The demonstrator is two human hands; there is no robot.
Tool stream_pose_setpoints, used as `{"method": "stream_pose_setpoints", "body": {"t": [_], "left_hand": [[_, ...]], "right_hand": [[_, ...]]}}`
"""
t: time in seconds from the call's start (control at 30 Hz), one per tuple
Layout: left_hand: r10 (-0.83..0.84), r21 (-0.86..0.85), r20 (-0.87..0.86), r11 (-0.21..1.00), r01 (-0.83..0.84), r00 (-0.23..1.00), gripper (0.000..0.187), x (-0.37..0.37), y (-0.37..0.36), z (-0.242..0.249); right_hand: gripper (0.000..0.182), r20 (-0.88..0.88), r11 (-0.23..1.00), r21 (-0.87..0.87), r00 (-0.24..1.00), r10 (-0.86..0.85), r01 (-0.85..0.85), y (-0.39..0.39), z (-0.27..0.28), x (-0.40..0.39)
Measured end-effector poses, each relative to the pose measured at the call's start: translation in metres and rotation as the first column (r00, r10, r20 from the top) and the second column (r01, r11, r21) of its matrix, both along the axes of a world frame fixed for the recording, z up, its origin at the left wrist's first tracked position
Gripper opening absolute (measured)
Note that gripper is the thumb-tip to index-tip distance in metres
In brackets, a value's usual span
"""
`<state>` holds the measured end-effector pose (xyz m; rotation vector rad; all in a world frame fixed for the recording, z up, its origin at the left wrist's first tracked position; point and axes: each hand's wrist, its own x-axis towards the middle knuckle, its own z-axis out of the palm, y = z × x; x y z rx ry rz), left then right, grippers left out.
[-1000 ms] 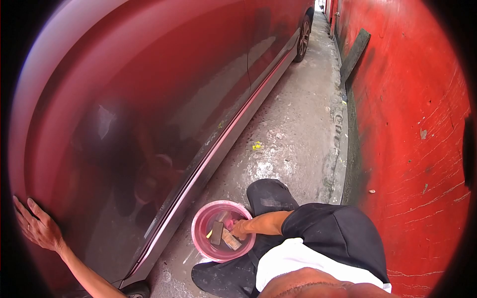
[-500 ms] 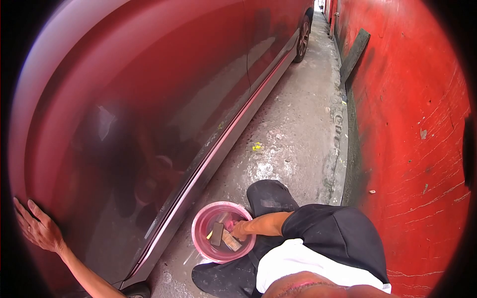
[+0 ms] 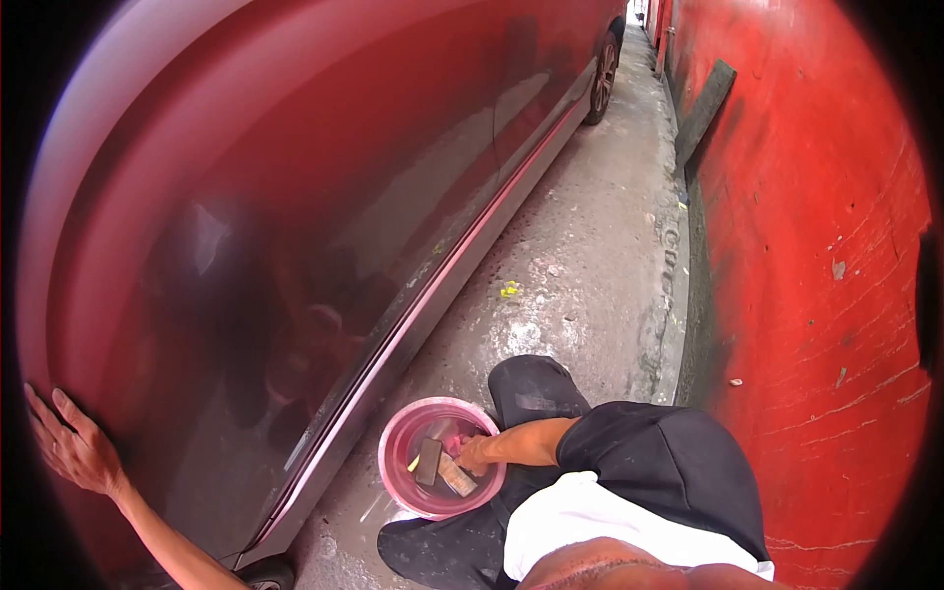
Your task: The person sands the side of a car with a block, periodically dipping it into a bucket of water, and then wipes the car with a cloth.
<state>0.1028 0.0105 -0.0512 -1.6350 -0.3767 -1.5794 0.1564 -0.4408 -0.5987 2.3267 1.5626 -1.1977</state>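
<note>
My left hand (image 3: 77, 444) lies flat with spread fingers against the dark, glossy car door (image 3: 226, 324) at the left. Down between my knees, my right hand (image 3: 474, 455) reaches into a pink bucket (image 3: 395, 413), fingers bent together and partly hidden. Close by its fingertips is something bright pink (image 3: 455, 444); I cannot tell what the fingers hold. A tan, worn block (image 3: 455, 476) lies just below that hand. Beside it in the bucket are a dark grey block (image 3: 429, 461) and a small yellow piece (image 3: 414, 463).
The car's sill (image 3: 413, 324) runs along my left, with a wheel (image 3: 603, 81) farther ahead. A red wall (image 3: 816, 265) borders the right side, and a dark plank (image 3: 704, 113) leans on it. Wet concrete (image 3: 580, 246) with a yellow scrap (image 3: 508, 289) stretches between them.
Almost nothing differs. My left hand sits very slightly higher in view on the door, while my right hand stays in the bucket.
</note>
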Motion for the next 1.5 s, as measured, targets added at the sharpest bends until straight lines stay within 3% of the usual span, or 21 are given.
{"method": "stream_pose_setpoints", "body": {"t": [0.3,0.6,0.7,1.1,1.33,1.5], "left_hand": [[-0.030,0.010,0.010,0.999,0.030,0.999,0.053,0.002,-0.005,-0.001],[-0.044,-0.015,0.057,0.999,0.045,0.997,0.055,0.005,-0.028,-0.005],[-0.053,-0.026,0.051,0.998,0.054,0.997,0.055,0.005,-0.027,-0.005],[-0.029,-0.010,0.040,1.000,0.029,0.999,0.056,0.004,-0.022,-0.003],[-0.129,-0.003,0.036,0.992,0.129,0.991,0.053,0.005,-0.027,-0.001],[-0.070,-0.006,0.032,0.998,0.070,0.997,0.053,0.003,-0.020,-0.002]], "right_hand": [[0.061,-0.031,0.999,-0.031,0.999,-0.038,0.037,-0.001,0.012,0.000],[0.064,-0.027,0.998,0.010,0.997,-0.066,0.067,0.002,-0.011,0.000],[0.066,-0.011,0.997,-0.071,1.000,0.010,-0.011,0.009,-0.036,0.000],[0.059,-0.028,0.997,-0.014,0.997,-0.071,0.071,-0.002,0.011,-0.001],[0.057,0.007,0.999,0.004,0.999,-0.051,0.051,-0.001,0.010,-0.002],[0.058,-0.005,0.998,0.006,0.998,-0.063,0.063,-0.003,0.016,-0.002]]}}
